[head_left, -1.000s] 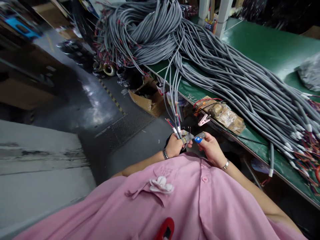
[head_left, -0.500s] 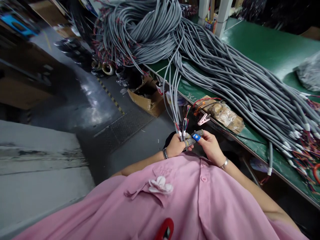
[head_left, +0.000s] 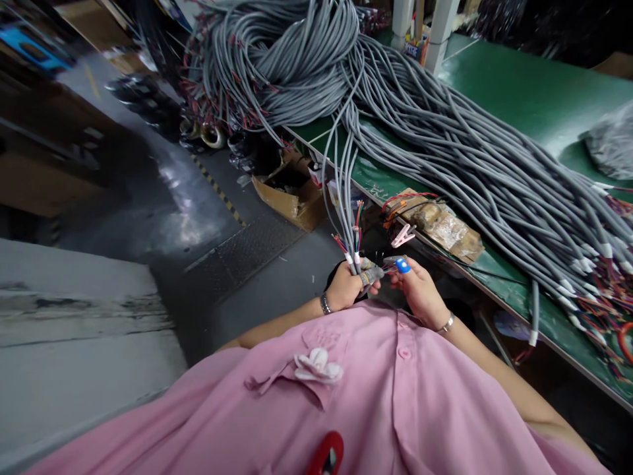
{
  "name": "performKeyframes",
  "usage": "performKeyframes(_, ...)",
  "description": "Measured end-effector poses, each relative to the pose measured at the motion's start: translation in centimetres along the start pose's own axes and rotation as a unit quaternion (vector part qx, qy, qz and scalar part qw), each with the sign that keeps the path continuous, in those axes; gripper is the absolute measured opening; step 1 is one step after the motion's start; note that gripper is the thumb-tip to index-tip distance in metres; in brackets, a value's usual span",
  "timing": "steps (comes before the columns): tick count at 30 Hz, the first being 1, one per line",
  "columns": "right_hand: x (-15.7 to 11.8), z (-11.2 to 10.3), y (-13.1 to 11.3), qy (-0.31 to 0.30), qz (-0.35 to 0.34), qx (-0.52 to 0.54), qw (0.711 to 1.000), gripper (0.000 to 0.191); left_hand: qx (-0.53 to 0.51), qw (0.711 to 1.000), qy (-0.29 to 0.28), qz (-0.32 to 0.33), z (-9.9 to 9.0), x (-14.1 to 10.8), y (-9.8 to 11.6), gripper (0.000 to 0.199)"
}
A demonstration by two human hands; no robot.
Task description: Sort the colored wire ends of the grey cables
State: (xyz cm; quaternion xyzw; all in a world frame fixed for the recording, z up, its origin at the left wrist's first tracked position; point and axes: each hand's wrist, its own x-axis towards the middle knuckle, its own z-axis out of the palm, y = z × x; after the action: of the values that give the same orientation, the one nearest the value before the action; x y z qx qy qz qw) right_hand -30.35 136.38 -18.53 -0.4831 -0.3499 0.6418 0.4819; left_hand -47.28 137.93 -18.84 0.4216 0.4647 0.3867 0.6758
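Several grey cables (head_left: 341,185) hang from the bench edge down to my left hand (head_left: 346,287), whose fingers are wrapped round them. White bands (head_left: 353,258) and fanned coloured wires stand at the cable ends above this hand. Yellowish-grey wrapping covers some of its fingers. Close on its right, my right hand (head_left: 418,290) pinches thin wires coming out of a cable end between the hands. Something blue (head_left: 402,265) covers its thumb tip. The fingertips of the two hands are a short gap apart.
A large heap of grey cables (head_left: 445,138) covers much of the green bench (head_left: 524,92). A pink clip (head_left: 403,236) and a plastic-wrapped block (head_left: 445,231) lie at its near edge. An opened cardboard box (head_left: 291,198) stands below. Red-handled tool (head_left: 329,452) at my front.
My right hand has moved slightly right, away from my left hand. Thin wires now show between them where a grey sleeve end was. The held cable ends have shifted slightly left.
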Motion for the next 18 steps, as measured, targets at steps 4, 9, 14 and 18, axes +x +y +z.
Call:
performKeyframes(4, 0.6, -1.6, 0.6, 0.031, 0.036, 0.073, 0.996, 0.043, -0.028, 1.0, -0.001, -0.001, 0.0, 0.0, 0.1, 0.035)
performKeyframes(9, 2.0, -2.5, -0.5, 0.01, 0.087, 0.106, 0.991, 0.05, -0.033, 0.998, -0.045, -0.015, 0.2, 0.5, 1.2, 0.033)
performKeyframes(14, 3.8, -2.0, -1.7, -0.039, 0.071, 0.085, 0.993, 0.047, -0.04, 0.99, -0.127, -0.038, -0.2, 2.3, 2.1, 0.03)
performKeyframes(18, 4.4, -1.3, -1.0, 0.068, -0.084, -0.016, 0.994, 0.041, -0.053, 0.98, -0.177, -0.073, -0.7, 3.6, 2.4, 0.028)
